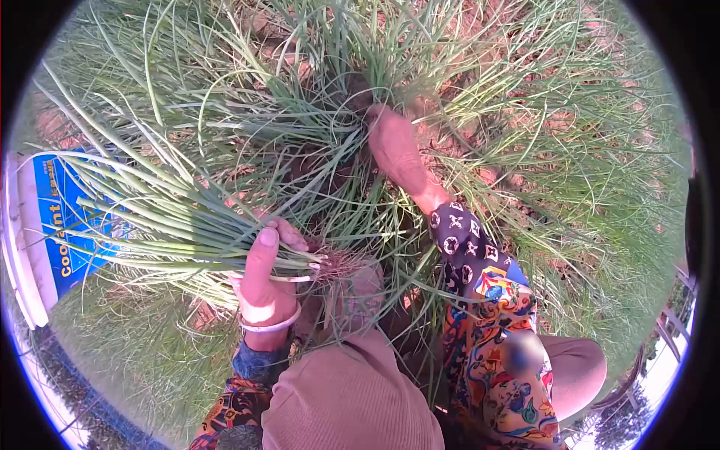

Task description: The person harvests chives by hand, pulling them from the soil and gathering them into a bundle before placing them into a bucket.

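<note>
My left hand [262, 281] is closed around a thick bunch of green onions [195, 232]. Their long leaves fan out to the left, and the white ends with tangled roots [336, 264] stick out to the right of my thumb. My right hand [396, 150] reaches forward, low among the growing green onions [322, 97]. Its back faces me and its fingers curl down toward the base of the plants. Leaves and the hand itself hide the fingertips, so what they grip cannot be made out.
A white container with a blue label reading "coolant" [66, 225] stands at the far left. Reddish soil [442, 139] shows between dense rows of plants. My bent knee [574, 371] is at the lower right, and ribbed pinkish fabric [352, 401] fills the bottom middle.
</note>
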`<control>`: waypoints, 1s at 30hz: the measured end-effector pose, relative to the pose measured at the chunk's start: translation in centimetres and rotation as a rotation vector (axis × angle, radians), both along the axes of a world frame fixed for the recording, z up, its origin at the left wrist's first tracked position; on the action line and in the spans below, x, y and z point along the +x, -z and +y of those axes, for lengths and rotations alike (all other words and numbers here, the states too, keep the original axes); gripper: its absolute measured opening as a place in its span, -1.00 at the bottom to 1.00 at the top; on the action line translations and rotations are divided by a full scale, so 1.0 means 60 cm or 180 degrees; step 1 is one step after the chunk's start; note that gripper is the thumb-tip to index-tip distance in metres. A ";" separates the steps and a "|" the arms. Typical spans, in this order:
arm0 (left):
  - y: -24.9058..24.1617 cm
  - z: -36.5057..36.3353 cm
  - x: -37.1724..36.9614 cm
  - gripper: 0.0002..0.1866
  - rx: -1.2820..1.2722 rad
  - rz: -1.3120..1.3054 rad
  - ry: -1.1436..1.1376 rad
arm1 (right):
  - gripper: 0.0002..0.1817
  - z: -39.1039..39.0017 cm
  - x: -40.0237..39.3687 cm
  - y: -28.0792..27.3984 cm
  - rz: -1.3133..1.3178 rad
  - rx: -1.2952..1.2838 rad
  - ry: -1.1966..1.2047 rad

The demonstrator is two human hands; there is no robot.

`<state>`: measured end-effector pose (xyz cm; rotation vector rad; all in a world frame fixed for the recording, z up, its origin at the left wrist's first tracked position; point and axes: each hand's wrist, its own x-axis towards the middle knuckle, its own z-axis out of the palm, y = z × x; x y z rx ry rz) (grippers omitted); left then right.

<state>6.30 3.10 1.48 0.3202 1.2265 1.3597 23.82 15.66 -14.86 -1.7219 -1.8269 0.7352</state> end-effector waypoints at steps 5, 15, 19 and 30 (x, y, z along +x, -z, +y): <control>-0.005 0.008 0.013 -0.84 0.0052 -0.0131 0.0012 | -0.88 0.032 0.013 0.014 0.0614 0.0137 0.1198; -0.025 0.002 0.043 -0.84 0.0188 -0.0152 0.0014 | -0.90 0.037 0.044 0.001 0.0236 0.0499 0.0818; -0.022 0.001 0.040 -0.83 0.0230 -0.0140 0.0024 | -0.91 0.031 0.049 0.002 0.0704 0.0799 0.1011; -0.025 0.001 0.035 -0.82 0.0145 -0.0160 0.0049 | -0.84 0.049 0.039 -0.011 0.0591 0.0352 0.1291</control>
